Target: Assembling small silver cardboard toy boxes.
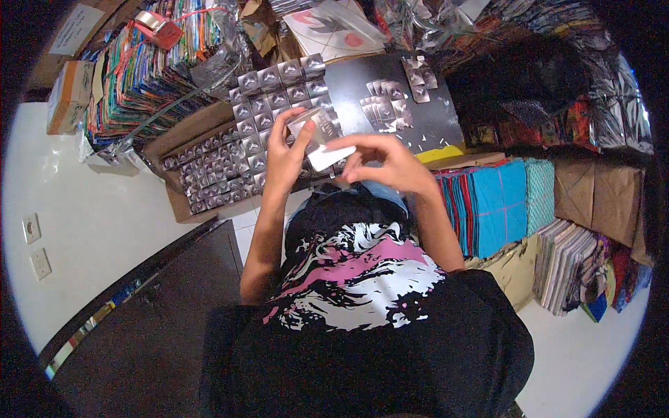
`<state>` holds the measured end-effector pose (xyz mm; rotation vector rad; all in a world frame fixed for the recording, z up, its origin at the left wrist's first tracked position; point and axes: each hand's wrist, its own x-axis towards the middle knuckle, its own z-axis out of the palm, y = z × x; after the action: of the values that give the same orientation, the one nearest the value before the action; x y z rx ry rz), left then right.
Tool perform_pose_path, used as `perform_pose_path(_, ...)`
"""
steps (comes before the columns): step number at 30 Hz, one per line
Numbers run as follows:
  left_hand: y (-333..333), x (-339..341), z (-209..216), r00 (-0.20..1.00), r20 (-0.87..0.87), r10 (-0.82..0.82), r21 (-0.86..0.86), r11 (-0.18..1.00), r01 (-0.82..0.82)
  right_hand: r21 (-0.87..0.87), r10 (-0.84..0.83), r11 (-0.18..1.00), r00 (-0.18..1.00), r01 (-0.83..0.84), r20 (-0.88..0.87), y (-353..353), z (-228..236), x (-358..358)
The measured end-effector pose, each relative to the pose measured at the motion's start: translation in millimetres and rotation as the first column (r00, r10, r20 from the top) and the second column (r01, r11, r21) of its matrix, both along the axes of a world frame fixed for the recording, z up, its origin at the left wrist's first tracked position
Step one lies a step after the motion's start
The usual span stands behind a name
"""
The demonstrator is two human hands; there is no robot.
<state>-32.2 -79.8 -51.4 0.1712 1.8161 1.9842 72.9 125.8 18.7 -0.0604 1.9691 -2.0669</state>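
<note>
My left hand (284,155) grips a small dark printed carton (322,127) in front of my chest, thumb on its near face and fingers behind it. A plain white flap or panel (330,159) shows at the carton's lower end. My right hand (387,161) bends round that end, its index finger touching the white part and its thumb just below. Beyond my hands, rows of matching small cartons (279,99) stand packed on the left of the table. Flat, unfolded-looking pieces (385,104) of the same print lie on the dark tabletop (346,78).
An open cardboard box (178,196) holds more small cartons at left. Behind it are bundled colourful packets (132,83) and a red tape dispenser (159,29). White scraps (398,127) lie on the table. Stacks of folded blue cloth (499,207) stand at my right.
</note>
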Motion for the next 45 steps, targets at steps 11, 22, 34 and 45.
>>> perform_pose_path(11, -0.3, 9.2, 32.0, 0.946, -0.276, 0.167, 0.108, 0.984, -0.142, -0.120, -0.244, 0.967, 0.955, 0.225, -0.171, -25.7, -16.9, 18.4)
perform_pose_path(22, 39.4, 22.0, 55.8, 0.522, -0.851, -0.057, -0.190, 0.960, -0.206, 0.416, -0.389, 0.811, 0.910, 0.411, -0.141, 22.9, -6.1, 12.2)
perform_pose_path(34, 131.5, 19.7, 18.8, 0.989, -0.083, 0.126, -0.078, 0.988, -0.132, 0.436, -0.117, 0.894, 0.993, 0.103, 0.005, 160.1, 2.5, 37.8)
perform_pose_path(45, 199.7, 39.5, 39.6, 0.945, -0.263, 0.196, -0.092, 0.970, -0.226, -0.299, -0.117, 0.943, 0.986, 0.149, 0.122, 169.9, -30.9, 18.1)
